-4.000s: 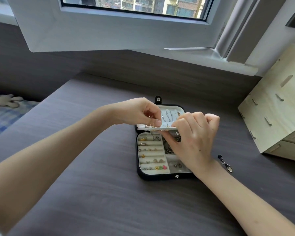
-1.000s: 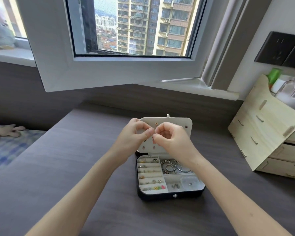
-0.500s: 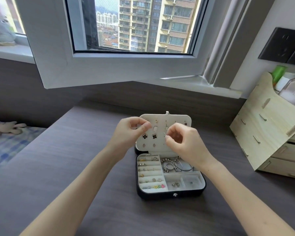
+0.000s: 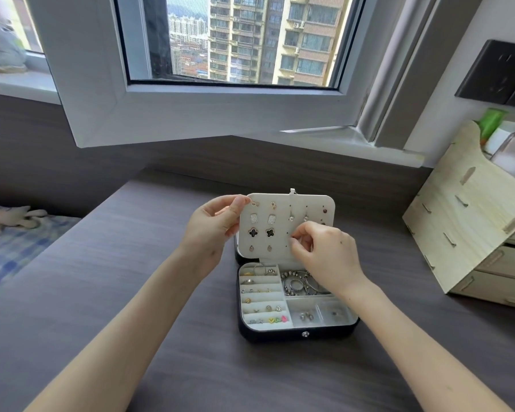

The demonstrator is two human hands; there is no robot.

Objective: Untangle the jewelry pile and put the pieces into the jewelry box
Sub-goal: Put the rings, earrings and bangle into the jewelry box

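Box sits open on the desk, snap front toward the person. Its panel stands upright at the back, w/ earring pairs pinned in rows. Left hand grips the panel's top-left edge, fingers curled round it. Right hand is curled, thumb & forefinger pinched together at an unfilled hole low on the panel's right half. Sth tiny seems held there, prob. a stud, but it's too small to be sure. Tray below: rings in the left slots, bangles in the back-right compartment, small bits in the front ones.

Handling, my read: pieces are v. light, hard & slick, so easy to drop or let roll, and posts bend. Pinch a stud by its head, not the post, and push straight in. Panel looks thin and prob. flexes, so brace it from behind, close to the hole. Box is light too and may slide if pushed.
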